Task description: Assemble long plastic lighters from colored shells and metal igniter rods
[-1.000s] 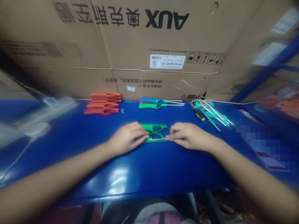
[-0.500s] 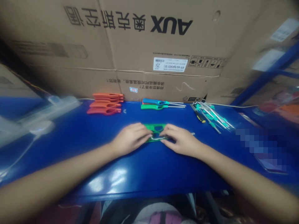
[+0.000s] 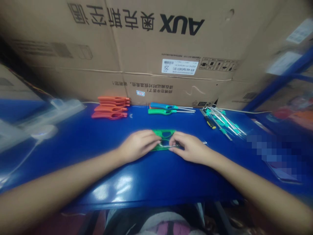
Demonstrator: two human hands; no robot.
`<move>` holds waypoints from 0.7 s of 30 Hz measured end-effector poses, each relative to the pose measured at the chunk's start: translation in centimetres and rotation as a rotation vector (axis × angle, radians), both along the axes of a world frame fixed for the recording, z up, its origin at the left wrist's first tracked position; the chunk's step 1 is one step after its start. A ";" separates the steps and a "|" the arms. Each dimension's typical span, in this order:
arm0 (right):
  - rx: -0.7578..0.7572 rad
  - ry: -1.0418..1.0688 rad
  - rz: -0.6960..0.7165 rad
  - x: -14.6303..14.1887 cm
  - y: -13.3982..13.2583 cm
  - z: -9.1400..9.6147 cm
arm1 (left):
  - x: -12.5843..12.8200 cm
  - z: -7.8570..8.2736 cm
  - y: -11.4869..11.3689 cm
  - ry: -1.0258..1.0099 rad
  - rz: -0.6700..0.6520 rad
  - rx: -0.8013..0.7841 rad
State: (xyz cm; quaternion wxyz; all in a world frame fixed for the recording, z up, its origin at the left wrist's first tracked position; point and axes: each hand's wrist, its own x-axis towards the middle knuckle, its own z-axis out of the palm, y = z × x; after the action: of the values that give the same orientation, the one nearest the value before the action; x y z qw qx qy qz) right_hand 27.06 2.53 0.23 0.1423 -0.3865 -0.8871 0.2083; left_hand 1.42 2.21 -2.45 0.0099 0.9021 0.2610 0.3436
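Note:
A green plastic handle shell (image 3: 165, 134) lies flat on the blue table (image 3: 146, 176), with a thin metal rod (image 3: 204, 142) sticking out to its right. My left hand (image 3: 137, 145) presses its fingertips on the shell's left end. My right hand (image 3: 189, 147) rests on the right end, fingers curled and pinching at the shell's middle opening. Both hands nearly meet over the part.
Several orange handle shells (image 3: 111, 107) are stacked at the back left. A blue and a green assembled lighter (image 3: 168, 109) lie at the back middle. Several screwdrivers (image 3: 221, 120) lie at the back right. A large cardboard box (image 3: 156, 52) stands behind. A white cable (image 3: 36, 137) runs at the left.
My right hand has slid left along the green shell, from its right end toward the middle. My left hand has stayed on the left end.

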 end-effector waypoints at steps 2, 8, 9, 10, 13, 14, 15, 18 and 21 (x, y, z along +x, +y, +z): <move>-0.011 -0.015 -0.006 0.0 -0.1 0.1 | 0.0 0.0 0.0 0.002 -0.007 -0.003; -0.001 -0.008 0.002 0.2 -0.2 0.2 | 0.0 0.0 0.0 -0.007 -0.012 0.002; 0.002 -0.007 0.005 0.2 -0.3 0.2 | 0.0 0.0 0.0 -0.008 -0.011 0.004; 0.002 -0.004 0.006 0.2 -0.3 0.1 | 0.0 0.0 0.1 -0.007 -0.011 0.005; -0.008 0.010 0.002 0.2 -0.4 0.1 | 0.0 0.0 0.1 0.000 -0.009 0.010; -0.012 0.016 0.003 0.1 -0.4 0.1 | 0.0 0.0 0.1 0.003 -0.008 0.008; -0.017 0.020 0.007 0.1 -0.4 0.1 | 0.0 0.0 0.1 0.004 -0.006 0.005; -0.028 0.031 0.023 0.1 -0.4 0.1 | 0.1 0.0 0.0 0.000 0.000 0.000; -0.026 0.039 0.017 0.1 -0.4 0.0 | 0.1 0.0 0.0 0.003 0.003 0.001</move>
State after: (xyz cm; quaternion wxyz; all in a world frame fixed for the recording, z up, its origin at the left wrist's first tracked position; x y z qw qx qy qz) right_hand 27.14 2.15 0.25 0.1529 -0.3767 -0.8846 0.2287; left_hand 1.48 2.20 -2.42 0.0086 0.9022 0.2619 0.3425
